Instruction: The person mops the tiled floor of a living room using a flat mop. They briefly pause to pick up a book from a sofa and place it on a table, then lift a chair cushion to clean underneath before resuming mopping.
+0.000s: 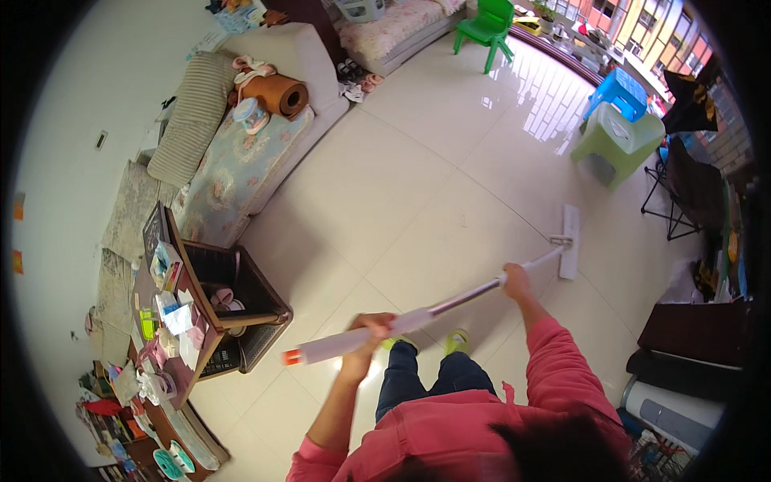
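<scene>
A flat mop with a white and metal pole slants across the view in front of me. My left hand is closed around the thick white upper sleeve, near the orange end cap. Further down the pole, my right hand grips the lower white section. The flat white mop head lies on the glossy tiled floor, joined to the pole by a hinged bracket. Both of my feet, in yellow-green slippers, stand on the tiles beneath the pole.
A cluttered table with lower shelves stands at left, beside a floral sofa bearing a rolled brown mat. Right of the mop are a pale green chair, a blue stool and a dark folding chair. A green chair stands far ahead.
</scene>
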The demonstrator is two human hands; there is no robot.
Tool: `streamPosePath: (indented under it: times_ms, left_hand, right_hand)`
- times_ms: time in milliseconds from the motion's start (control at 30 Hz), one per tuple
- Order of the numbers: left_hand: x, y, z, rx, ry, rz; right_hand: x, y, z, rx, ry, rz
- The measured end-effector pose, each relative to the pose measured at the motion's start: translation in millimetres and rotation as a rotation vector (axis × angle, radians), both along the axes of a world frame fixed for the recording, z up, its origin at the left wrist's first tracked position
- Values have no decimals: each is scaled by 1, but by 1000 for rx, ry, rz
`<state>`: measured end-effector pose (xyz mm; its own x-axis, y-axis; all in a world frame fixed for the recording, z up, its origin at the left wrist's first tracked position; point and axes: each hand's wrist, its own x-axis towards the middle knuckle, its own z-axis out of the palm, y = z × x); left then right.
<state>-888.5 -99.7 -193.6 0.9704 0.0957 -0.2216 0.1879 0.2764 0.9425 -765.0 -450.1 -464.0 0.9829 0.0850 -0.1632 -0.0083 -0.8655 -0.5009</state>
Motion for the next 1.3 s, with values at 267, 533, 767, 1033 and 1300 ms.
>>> streamPosePath:
  times_ms: [267, 533, 767, 1033, 1300]
  left_hand:
    - [3, 137, 21, 139, -59, 59]
    - [-123, 333, 198, 466, -465, 584]
    - [-176, 379, 274, 481, -719, 529]
    - [-99, 418, 164, 277, -654, 479]
    - [45, 281, 15, -65, -175, 47]
  right_hand:
    - [12, 130, 2, 16, -37, 261]
    - [-25, 481, 122, 716, 34, 743]
    - [-96, 600, 164, 755, 209, 1051]
    - [-41, 511, 113, 562, 31, 733]
    - [75, 278, 23, -15, -34, 383]
